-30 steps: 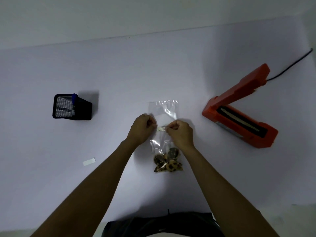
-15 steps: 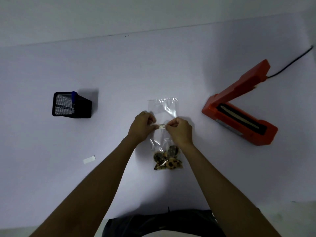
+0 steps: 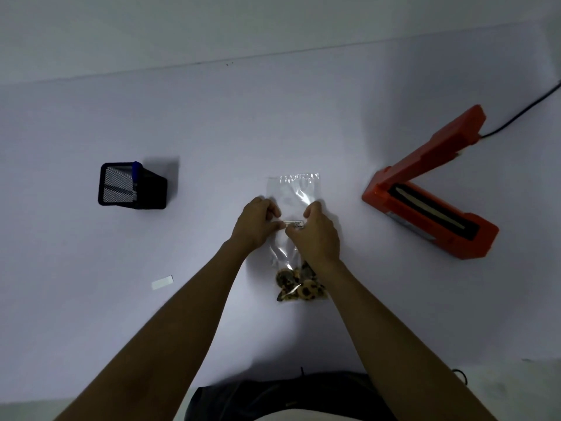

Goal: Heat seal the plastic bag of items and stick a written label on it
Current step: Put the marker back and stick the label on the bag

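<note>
On the white table [image 3: 91, 299], the clear plastic bag [image 3: 293, 192] lies flat. The left hand [image 3: 253, 224] and right hand [image 3: 317, 235] pinch the small white label [image 3: 294, 223], probably to stick it straight.

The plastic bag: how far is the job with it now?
Seal: the plastic bag lies away from the open heat sealer, though I cannot confirm the seal itself. In hand: left hand and right hand press the label onto it. Left: smoothing the label flat.
</note>
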`<state>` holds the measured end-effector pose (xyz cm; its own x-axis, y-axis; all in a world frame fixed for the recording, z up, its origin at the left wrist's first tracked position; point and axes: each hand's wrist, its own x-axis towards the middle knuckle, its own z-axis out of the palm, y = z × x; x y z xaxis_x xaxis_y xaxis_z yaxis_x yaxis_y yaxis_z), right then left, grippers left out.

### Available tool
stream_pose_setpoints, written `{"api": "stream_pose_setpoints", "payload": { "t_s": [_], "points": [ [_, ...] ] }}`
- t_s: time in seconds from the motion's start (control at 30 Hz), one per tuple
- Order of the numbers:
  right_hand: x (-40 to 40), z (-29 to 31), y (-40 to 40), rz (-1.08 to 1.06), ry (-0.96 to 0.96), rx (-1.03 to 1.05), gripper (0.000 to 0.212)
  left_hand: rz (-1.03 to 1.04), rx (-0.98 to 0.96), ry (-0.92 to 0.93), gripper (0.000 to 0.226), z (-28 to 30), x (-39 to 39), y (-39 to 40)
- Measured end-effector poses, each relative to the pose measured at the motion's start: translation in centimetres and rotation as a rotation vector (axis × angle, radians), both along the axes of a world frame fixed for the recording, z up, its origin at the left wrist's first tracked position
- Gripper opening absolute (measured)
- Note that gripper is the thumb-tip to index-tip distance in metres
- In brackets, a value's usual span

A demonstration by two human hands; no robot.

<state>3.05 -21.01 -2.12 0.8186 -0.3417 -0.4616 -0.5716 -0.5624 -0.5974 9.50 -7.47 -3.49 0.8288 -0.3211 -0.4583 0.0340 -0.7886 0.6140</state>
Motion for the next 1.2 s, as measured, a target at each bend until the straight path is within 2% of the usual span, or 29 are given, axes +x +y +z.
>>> {"api": "stream_pose_setpoints", "payload": {
  "t_s": [0.47, 0.67, 1.2],
  "points": [
    [-0.1, -0.6, -3.1, -0.154, 0.008, 0.172, 0.025, 0.001, -0.015, 0.040, 0.023, 0.0, 0.3, 0.1],
    [-0.4, -0.6, -2.0, -0.096, -0.033, 0.046, 0.035, 0.007, -0.017, 0.049, 0.023, 0.1, 0.3, 0.1],
    [0.7, -0.6, -3.2, -0.197, 0.046, 0.213, 0.027, 0.025, -0.020, 0.108, 0.017, -0.1, 1.2, 0.0]
  ]
}}
